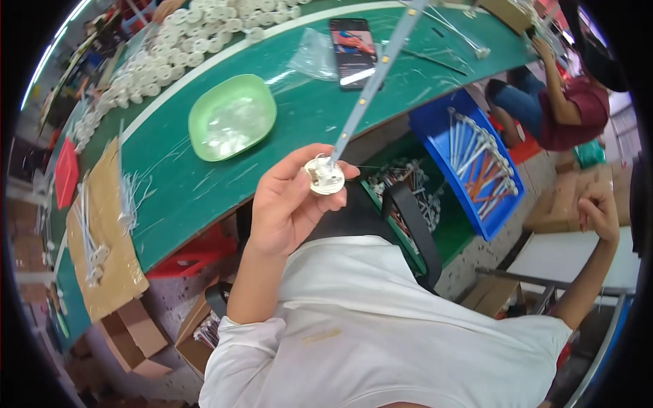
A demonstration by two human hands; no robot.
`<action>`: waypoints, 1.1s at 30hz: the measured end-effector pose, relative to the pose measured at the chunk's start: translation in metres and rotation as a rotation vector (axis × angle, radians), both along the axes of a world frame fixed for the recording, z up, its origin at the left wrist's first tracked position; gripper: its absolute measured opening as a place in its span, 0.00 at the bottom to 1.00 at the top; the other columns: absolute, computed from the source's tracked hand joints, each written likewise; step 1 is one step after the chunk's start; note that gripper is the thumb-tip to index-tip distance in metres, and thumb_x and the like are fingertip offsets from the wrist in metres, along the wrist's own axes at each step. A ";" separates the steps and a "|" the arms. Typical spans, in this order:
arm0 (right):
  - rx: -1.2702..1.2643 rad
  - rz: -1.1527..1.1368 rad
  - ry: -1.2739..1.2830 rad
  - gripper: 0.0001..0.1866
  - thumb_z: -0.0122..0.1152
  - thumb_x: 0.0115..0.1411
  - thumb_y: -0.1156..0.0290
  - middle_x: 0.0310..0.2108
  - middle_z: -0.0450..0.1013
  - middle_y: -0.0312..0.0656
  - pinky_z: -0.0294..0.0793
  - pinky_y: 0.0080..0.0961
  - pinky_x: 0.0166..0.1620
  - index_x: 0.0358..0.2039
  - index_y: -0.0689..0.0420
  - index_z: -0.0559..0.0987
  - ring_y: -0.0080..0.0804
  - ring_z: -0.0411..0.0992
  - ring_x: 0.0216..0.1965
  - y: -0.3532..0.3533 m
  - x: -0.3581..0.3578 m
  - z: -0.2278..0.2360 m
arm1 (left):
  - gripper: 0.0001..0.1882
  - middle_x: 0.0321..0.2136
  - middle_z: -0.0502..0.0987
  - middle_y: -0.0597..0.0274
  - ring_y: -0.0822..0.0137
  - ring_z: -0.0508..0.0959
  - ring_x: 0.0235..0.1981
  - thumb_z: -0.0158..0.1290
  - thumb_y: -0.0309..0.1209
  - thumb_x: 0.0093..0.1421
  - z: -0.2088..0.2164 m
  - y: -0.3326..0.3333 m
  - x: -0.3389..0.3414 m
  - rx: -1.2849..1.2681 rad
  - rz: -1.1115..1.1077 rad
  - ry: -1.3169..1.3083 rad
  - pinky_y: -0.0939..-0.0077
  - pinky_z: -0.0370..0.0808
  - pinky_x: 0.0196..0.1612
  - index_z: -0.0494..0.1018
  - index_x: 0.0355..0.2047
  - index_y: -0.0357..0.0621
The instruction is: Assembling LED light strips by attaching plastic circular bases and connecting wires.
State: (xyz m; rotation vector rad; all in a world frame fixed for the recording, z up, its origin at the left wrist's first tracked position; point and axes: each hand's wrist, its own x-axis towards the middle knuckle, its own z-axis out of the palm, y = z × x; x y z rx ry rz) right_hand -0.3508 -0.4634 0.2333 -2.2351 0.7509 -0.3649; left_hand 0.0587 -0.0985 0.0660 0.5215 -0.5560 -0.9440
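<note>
My left hand (289,200) pinches a small round white plastic cap (325,175) in front of my chest, its inner side with small fittings showing. From the cap a straight LED light strip (371,88) with small yellowish chips slants up and right, out of the picture. A fine thread or wire trails rightward from beside the cap. Far out to the right, my right hand (598,211) is raised with its fingers curled together. What it holds, if anything, is too small to make out.
A green bowl (197,129) with clear small pieces, a phone (354,53) and a plastic bag (314,56) lie on the green table (170,204). White round parts (177,51) are heaped behind. Blue (493,221) and green (449,241) bins hold rods. A person (571,102) sits at right.
</note>
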 end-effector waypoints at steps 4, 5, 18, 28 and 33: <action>0.043 -0.438 0.608 0.09 0.56 0.58 0.79 0.11 0.67 0.43 0.65 0.23 0.11 0.21 0.62 0.69 0.29 0.68 0.10 -0.033 -0.131 -0.014 | 0.25 0.47 0.71 0.29 0.60 0.78 0.35 0.45 0.34 0.68 -0.016 -0.016 -0.004 -0.006 -0.073 0.093 0.74 0.77 0.40 0.59 0.58 0.28; -0.062 -0.652 0.813 0.10 0.57 0.57 0.79 0.12 0.69 0.45 0.65 0.27 0.09 0.19 0.62 0.68 0.32 0.68 0.09 -0.040 -0.162 -0.023 | 0.24 0.47 0.71 0.29 0.60 0.78 0.36 0.45 0.34 0.68 -0.017 -0.020 -0.007 -0.011 -0.087 0.115 0.74 0.77 0.41 0.59 0.58 0.28; -0.692 -0.732 1.078 0.15 0.60 0.57 0.63 0.29 0.72 0.52 0.71 0.35 0.36 0.32 0.65 0.76 0.37 0.70 0.31 -0.082 -0.353 -0.068 | 0.19 0.46 0.74 0.36 0.63 0.81 0.38 0.45 0.30 0.68 -0.004 -0.026 0.012 0.091 0.007 -0.170 0.73 0.80 0.43 0.64 0.56 0.31; -0.328 -0.157 -0.157 0.18 0.58 0.61 0.72 0.47 0.75 0.41 0.71 0.23 0.50 0.51 0.63 0.75 0.24 0.73 0.47 0.037 0.040 -0.075 | 0.19 0.46 0.75 0.40 0.60 0.80 0.41 0.48 0.26 0.65 0.020 -0.068 -0.030 0.080 -0.012 -0.292 0.70 0.77 0.48 0.65 0.55 0.33; -0.128 0.377 -0.398 0.19 0.64 0.54 0.78 0.44 0.73 0.40 0.74 0.19 0.44 0.48 0.60 0.77 0.23 0.70 0.41 0.107 0.194 -0.079 | 0.19 0.46 0.76 0.44 0.61 0.79 0.42 0.49 0.25 0.65 0.036 -0.084 -0.039 0.074 0.065 -0.382 0.71 0.77 0.48 0.65 0.55 0.35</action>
